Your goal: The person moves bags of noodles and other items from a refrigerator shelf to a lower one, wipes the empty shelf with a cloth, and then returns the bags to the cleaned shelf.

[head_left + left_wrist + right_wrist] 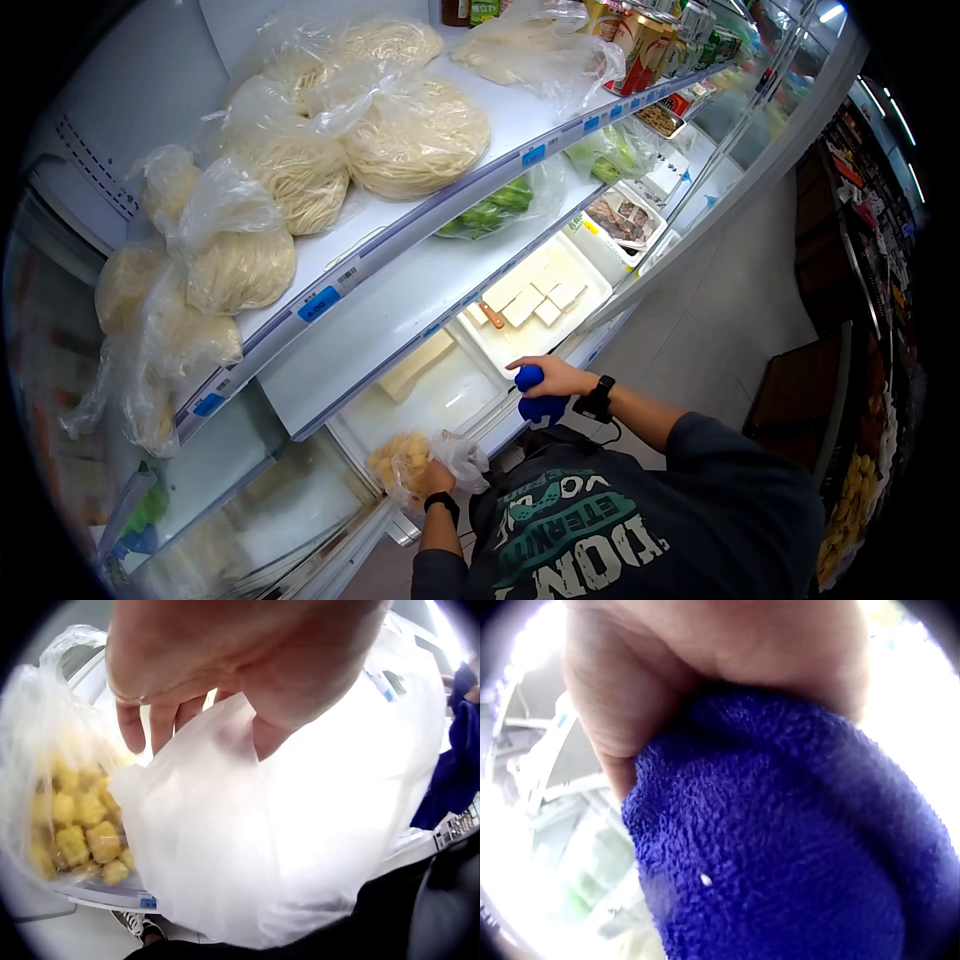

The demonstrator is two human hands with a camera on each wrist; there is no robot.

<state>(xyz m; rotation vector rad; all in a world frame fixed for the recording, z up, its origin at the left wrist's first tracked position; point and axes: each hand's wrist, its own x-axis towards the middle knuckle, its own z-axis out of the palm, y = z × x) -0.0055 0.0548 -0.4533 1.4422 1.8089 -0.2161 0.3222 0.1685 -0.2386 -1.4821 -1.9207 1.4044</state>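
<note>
My left hand (437,478) is at the lower shelf's front edge, beside a clear plastic bag of yellow fried tofu puffs (400,462). In the left wrist view its thumb and fingers pinch a sheet of whitish, translucent plastic (202,825), while the tofu puffs (86,829) show through the bag to the left. My right hand (562,378) grips a bunched blue terry cloth (545,408) in front of the shelf. Seen from the right wrist, the folded cloth (780,840) fills most of the picture and hides the fingertips.
A white tray (480,365) holds cut white tofu blocks (530,300) and an orange-handled knife (492,315). Left of it, another tray (440,400) holds a pale slab (415,367). Bagged noodles (410,140) fill the upper shelf, whose edge (350,275) juts out above.
</note>
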